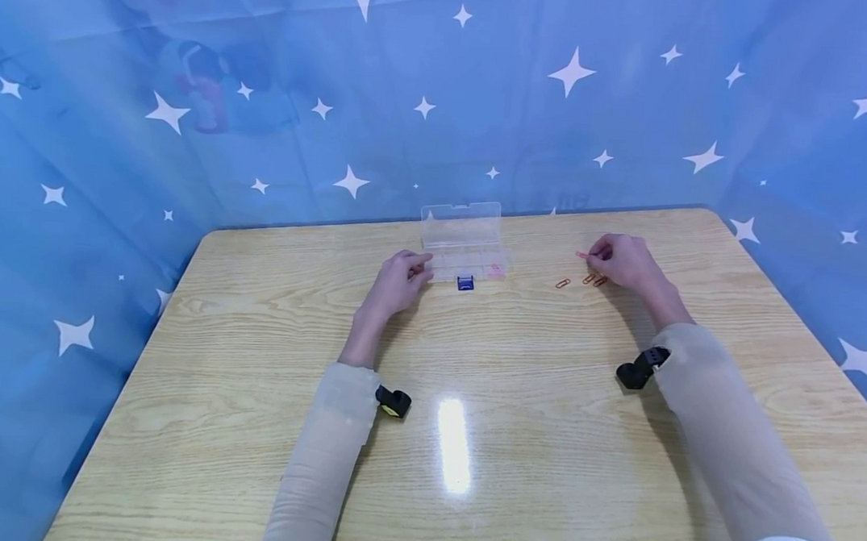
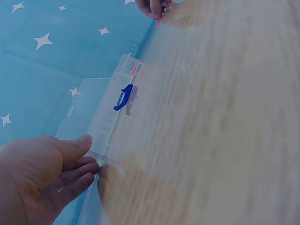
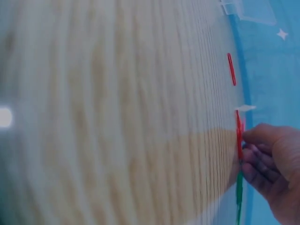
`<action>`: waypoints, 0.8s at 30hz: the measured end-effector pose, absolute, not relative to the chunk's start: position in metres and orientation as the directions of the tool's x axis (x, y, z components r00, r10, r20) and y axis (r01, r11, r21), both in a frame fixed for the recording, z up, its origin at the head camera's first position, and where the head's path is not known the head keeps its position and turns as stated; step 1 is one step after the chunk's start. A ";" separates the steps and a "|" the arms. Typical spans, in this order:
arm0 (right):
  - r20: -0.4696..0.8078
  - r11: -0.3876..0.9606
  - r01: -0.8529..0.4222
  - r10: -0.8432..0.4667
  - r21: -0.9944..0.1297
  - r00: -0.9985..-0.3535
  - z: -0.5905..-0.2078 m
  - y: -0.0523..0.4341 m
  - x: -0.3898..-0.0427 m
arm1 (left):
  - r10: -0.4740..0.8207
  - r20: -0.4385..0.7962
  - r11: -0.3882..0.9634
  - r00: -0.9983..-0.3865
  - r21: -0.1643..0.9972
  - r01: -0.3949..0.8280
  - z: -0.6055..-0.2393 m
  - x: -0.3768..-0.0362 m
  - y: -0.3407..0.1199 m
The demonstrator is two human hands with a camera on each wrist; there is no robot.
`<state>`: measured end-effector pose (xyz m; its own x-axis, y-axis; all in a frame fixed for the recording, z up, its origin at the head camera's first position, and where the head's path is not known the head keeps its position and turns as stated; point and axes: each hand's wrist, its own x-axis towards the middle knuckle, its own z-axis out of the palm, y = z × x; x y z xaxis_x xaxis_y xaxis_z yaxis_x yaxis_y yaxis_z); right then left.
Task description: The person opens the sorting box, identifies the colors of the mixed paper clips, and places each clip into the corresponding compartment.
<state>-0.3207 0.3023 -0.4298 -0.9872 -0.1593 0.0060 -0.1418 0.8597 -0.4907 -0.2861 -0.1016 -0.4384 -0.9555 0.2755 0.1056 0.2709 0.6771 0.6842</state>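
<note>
A clear plastic box (image 1: 465, 260) with its lid (image 1: 461, 223) raised stands near the table's back edge. My left hand (image 1: 401, 280) is at the box's left end, its fingertips right at the edge and its fingers loosely bent. A dark blue clasp-like piece (image 1: 465, 283) is at the box's front. Pink pieces (image 1: 495, 271) show in its right compartment. Over to the right, my right hand (image 1: 623, 260) pinches a pink paper clip (image 1: 582, 254) between thumb and fingertips. Just below that hand lie red paper clips (image 1: 589, 279), with another red paper clip (image 1: 563, 283) farther left.
In the right wrist view, a thin green item (image 3: 239, 192) lies under the right hand. The wooden table (image 1: 256, 335) ends at a blue star-printed cloth (image 1: 280, 118) behind the box. A bright light reflection (image 1: 454, 445) shows on the tabletop.
</note>
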 end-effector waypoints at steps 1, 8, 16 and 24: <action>0.006 0.861 -0.140 -0.158 -0.489 -0.987 -0.430 0.302 -0.321 | 0.273 0.106 0.678 -0.956 0.684 0.269 -0.438 -0.286 -0.102; 0.000 0.863 -0.128 -0.146 -0.489 -0.989 -0.431 0.303 -0.321 | 0.269 0.103 0.678 -0.958 0.686 0.264 -0.437 -0.284 -0.101; 0.035 0.864 -0.146 -0.147 -0.483 -0.989 -0.427 0.301 -0.316 | 0.272 0.103 0.679 -0.957 0.684 0.267 -0.437 -0.286 -0.100; 0.069 0.866 -0.185 -0.173 -0.464 -0.983 -0.425 0.295 -0.316 | 0.268 0.112 0.685 -0.957 0.677 0.270 -0.439 -0.285 -0.101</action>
<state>-0.3159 0.2947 -0.4246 -0.9826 -0.1725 0.0687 -0.1846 0.8664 -0.4641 -0.2854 -0.1006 -0.4386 -0.9570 0.2676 0.1118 0.2705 0.6847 0.6768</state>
